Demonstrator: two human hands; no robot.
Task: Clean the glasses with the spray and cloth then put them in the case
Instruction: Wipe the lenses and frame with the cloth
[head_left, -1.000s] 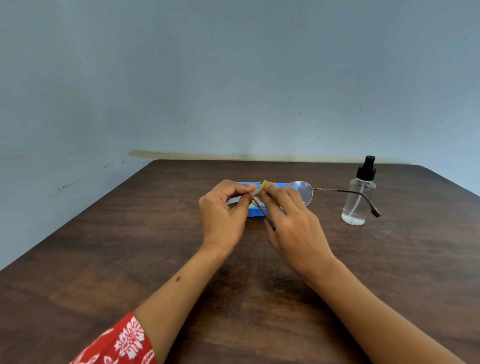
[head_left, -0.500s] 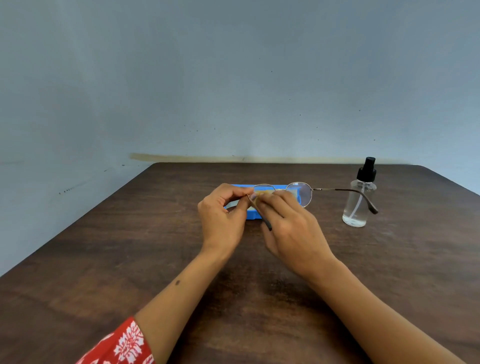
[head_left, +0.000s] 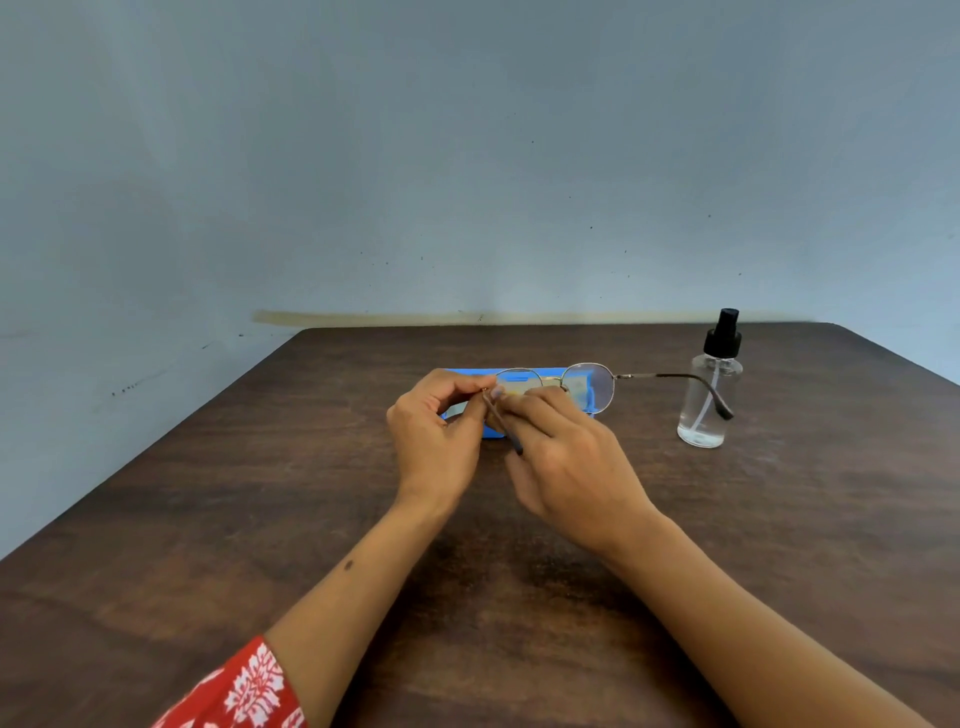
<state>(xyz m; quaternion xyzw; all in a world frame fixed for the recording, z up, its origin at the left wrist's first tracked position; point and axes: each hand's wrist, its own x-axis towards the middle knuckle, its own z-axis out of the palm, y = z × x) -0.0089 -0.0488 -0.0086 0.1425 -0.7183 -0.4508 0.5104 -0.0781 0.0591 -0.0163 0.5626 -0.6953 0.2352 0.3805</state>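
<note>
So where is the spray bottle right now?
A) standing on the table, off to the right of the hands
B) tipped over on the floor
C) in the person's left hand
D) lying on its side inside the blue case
A: the spray bottle stands upright on the table, to the right of both hands, and neither the left hand nor the right hand touches it.

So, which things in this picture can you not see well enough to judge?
- Cloth: head view, only a yellow sliver shows; right hand fingers cover it.
- Case: both hands hide most of it, so open or shut is unclear.
- Left lens: partly behind left hand; cleanliness too small to tell.
- Bottle: liquid level unclear.
</note>
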